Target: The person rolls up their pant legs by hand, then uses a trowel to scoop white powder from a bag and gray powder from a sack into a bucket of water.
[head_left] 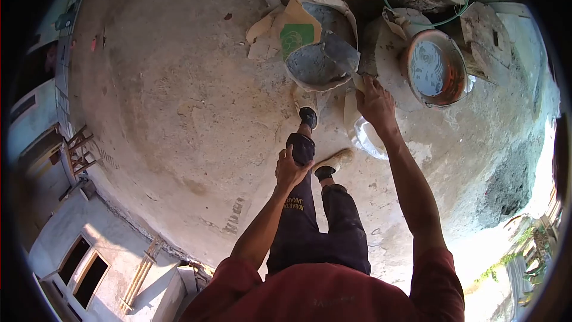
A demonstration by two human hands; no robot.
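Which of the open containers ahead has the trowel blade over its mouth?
The torn paper sack with green print; the trowel, held in the right hand, reaches over it. The orange-brown bucket has no tool above it.

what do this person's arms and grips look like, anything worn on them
The dark red sleeves are short, leaving both forearms bare. The left grip and right grip are ungloved, and no watch, bracelet or cable shows on either.

Sunlight strikes a pale wall (119, 238) around a two-pane window (92, 278), bamboo poles (140, 274) tilted just to its right. Above the window stands wooden furniture (79, 149); right of it, worn concrete floor (179, 113) stretches toward green plants (534, 271).
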